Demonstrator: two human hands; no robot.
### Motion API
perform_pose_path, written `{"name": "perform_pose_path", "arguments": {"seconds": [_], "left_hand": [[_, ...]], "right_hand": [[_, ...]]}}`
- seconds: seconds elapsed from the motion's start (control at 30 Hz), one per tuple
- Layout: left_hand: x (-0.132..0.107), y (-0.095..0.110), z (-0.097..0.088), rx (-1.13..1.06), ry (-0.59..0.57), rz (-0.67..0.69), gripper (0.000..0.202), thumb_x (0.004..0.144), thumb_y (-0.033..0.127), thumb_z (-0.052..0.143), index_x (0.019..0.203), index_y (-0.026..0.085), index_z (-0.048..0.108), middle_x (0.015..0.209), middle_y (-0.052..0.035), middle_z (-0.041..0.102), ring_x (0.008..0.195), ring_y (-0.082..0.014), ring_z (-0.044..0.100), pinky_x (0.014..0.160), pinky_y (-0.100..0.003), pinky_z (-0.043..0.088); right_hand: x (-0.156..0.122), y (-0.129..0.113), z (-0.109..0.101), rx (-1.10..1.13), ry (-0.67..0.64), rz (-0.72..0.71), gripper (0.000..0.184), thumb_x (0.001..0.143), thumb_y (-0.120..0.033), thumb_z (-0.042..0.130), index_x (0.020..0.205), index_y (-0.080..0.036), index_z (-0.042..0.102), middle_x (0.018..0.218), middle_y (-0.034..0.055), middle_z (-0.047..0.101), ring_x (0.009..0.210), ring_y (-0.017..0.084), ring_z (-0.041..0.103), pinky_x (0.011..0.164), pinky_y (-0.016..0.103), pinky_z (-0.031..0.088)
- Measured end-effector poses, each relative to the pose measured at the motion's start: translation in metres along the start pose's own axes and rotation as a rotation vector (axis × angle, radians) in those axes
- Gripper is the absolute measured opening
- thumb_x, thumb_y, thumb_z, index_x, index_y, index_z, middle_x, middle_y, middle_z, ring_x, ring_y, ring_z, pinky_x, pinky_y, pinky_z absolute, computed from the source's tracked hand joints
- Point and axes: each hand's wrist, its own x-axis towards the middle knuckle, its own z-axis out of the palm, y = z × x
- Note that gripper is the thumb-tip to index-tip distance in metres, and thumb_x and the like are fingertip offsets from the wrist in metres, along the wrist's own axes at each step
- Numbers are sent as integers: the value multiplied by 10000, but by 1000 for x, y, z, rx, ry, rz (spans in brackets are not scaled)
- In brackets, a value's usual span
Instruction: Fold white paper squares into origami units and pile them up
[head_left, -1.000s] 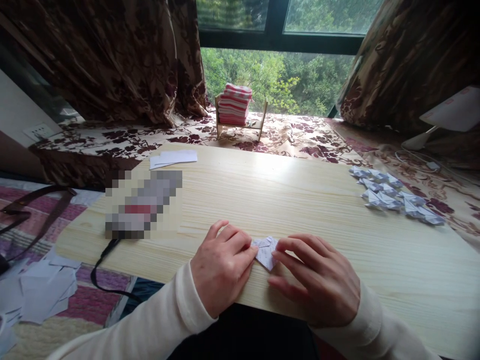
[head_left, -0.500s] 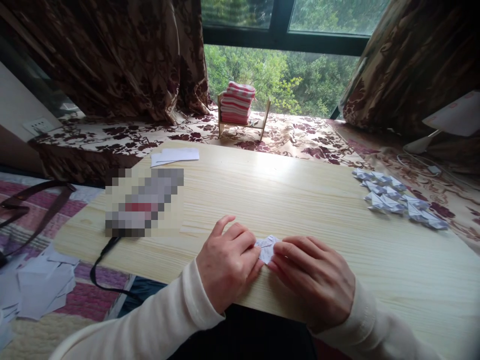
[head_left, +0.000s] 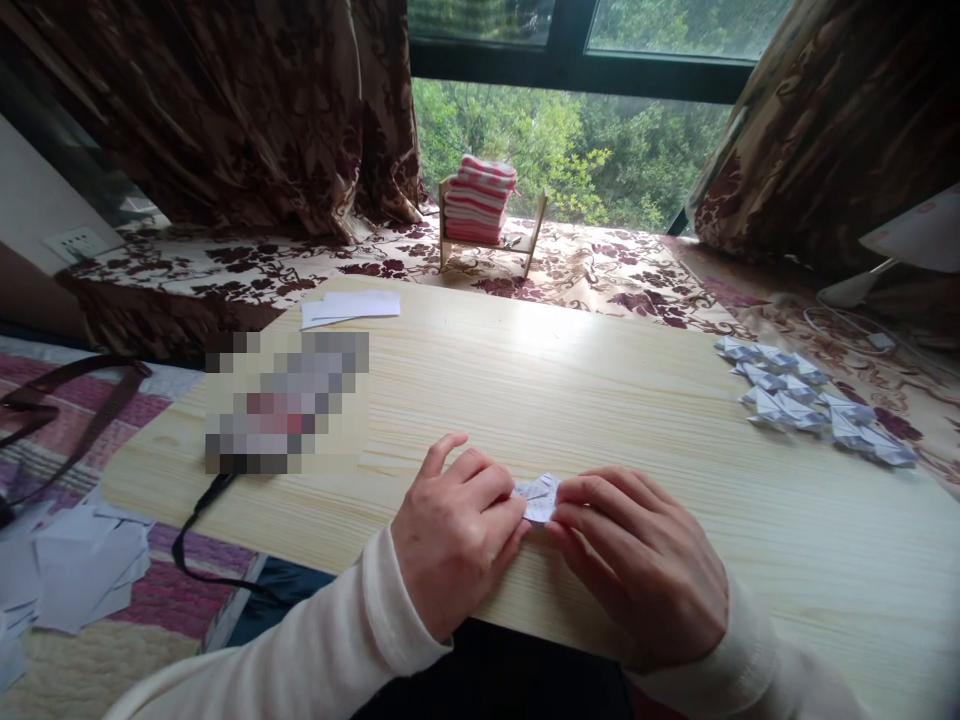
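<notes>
Your left hand (head_left: 465, 535) is mostly closed, fingers curled, thumb and index finger on the left end of the small, folded, white paper piece with faint dark marks (head_left: 538, 498). Your right hand (head_left: 637, 560) is half curled, thumb and fingertips nearly together on its right end; exact contact under the fingers is hidden. That piece is near the middle of the near edge of the pale, wood-grained table (head_left: 450, 385); can't tell if it rests flat there. Handling, at a guess: next to no weight, thin and bendy, stiffer where layers stack. Not very slippery in the fingers, but could skid on the table if pushed unevenly. A hard pinch could crumple corners or tear a crease. Best hold: both ends, fingertips only, middle left free, pressure on layered edges. The pointed, folded, white paper shapes (head_left: 784, 400) sit clustered by the table's far right edge, likely easy to squash; flat, white paper strips (head_left: 352, 308) lie at its far left corner.
</notes>
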Motion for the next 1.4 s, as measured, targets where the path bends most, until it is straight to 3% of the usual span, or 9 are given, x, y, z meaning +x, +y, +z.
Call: {"name": "perform_pose_path", "arguments": {"seconds": [0.1,0.23,0.43,1.03,1.23,1.4], "left_hand": [[-3,0,-1,-21,-12,-19,182,868,209,459,811,189,630,767,-6,620,806,-162,535,986,-459,305],[-5,-1,-3,-21,-33,-36,191,872,217,447,817,194,628,764,-8,608,805,-164,529,985,-469,307],[-4,-2,-4,-33,-47,-21,200,871,197,442,901,201,640,784,-16,610,838,-175,530,994,-480,304],[-4,-3,-6,-160,-49,-86,204,859,180,453,910,187,651,808,-36,610,837,-188,506,948,-456,348],[-9,-1,-5,-87,1,-52,264,888,179,402,1012,199,635,811,-32,619,831,-176,528,988,-476,308],[-9,-1,-5,-34,-26,-28,248,870,189,428,986,202,648,817,-35,613,853,-181,531,999,-487,303]], "right_hand": [[3,-1,0,10,-25,38,142,827,-86,508,747,-130,617,813,85,645,825,204,525,725,339,408],[4,0,1,11,-127,89,214,862,-100,431,733,-136,598,765,76,612,714,174,512,653,313,387],[7,1,3,-42,-168,135,252,872,-122,404,695,-142,582,737,80,580,675,173,502,620,302,388],[14,-1,7,-210,-185,88,307,882,-113,379,631,-163,549,638,58,528,603,171,483,538,287,369],[17,-3,7,-216,-188,67,316,879,-102,370,618,-167,535,614,55,518,596,171,477,534,290,366],[16,-1,6,-163,-202,80,319,881,-107,364,618,-168,534,634,57,534,606,167,493,540,285,381]]}}
